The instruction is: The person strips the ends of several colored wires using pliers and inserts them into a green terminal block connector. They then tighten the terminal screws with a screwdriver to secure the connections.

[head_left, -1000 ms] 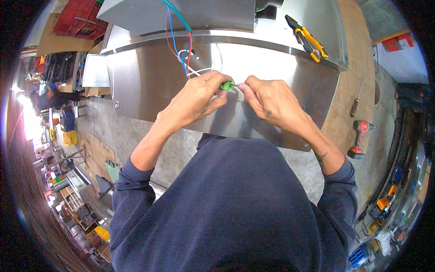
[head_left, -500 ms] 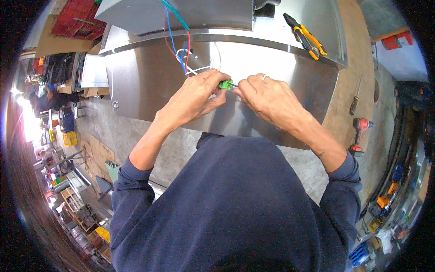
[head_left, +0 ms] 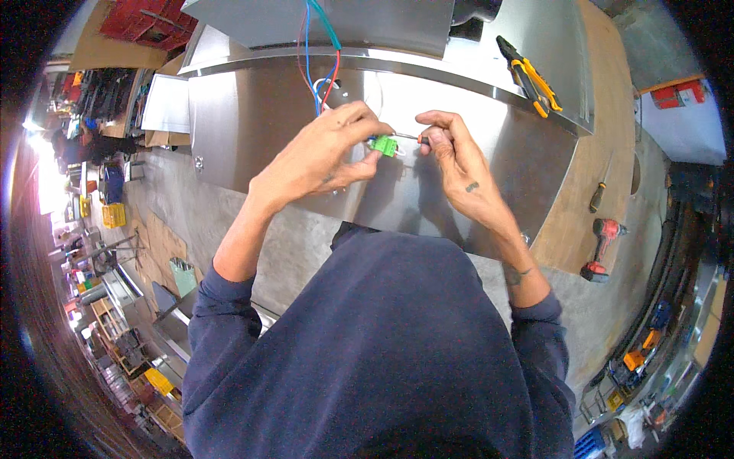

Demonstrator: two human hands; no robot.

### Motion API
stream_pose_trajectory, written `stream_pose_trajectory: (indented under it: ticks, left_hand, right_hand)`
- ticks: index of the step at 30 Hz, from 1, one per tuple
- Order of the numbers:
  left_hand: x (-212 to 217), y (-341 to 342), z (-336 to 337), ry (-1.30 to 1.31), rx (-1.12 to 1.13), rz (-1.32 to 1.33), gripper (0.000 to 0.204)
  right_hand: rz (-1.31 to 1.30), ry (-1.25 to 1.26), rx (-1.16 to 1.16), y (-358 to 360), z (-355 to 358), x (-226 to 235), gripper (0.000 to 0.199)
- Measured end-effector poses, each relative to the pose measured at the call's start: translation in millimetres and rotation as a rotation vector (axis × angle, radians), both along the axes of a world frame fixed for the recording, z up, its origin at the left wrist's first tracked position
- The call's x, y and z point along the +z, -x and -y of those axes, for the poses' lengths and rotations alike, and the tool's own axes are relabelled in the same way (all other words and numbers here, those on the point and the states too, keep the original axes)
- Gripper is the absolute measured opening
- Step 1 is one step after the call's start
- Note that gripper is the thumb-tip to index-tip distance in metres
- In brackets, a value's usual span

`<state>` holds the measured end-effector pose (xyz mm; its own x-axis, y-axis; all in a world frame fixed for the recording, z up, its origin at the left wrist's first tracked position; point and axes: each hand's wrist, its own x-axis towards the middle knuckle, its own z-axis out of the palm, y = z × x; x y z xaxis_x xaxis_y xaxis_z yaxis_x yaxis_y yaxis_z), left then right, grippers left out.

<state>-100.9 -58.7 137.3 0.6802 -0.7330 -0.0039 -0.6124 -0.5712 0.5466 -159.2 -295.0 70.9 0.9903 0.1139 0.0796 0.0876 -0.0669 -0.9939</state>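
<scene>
Green connector: small, light, rigid plastic w/ thin floppy wires, best pinched by its sides. Left hand grip closed round it; right hand fingers pinched on a thin screwdriver, tip at connector.

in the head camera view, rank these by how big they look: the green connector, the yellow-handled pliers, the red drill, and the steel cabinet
1. steel cabinet
2. yellow-handled pliers
3. red drill, close to the pliers; it lies farther off near the rim, so this order is unsure
4. green connector, held in the left hand
</scene>
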Motion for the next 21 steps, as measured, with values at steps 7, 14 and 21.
stream_pose_trajectory:
  ticks: [7,14,21]
  left_hand:
    - [1,18,-25,-0.053,0.018,0.026,0.036]
    - [15,33,-34,-0.075,-0.001,0.192,0.032]
    - [17,85,-29,0.446,0.762,-0.053,0.025]
  right_hand:
    - [-0.195,-0.432,0.014,21,-13,-30,0.025]
    - [-0.06,-0.235,0.224,22,-52,-34,0.038]
    - [-0.168,-0.331,0.241,27,-72,-45,0.037]
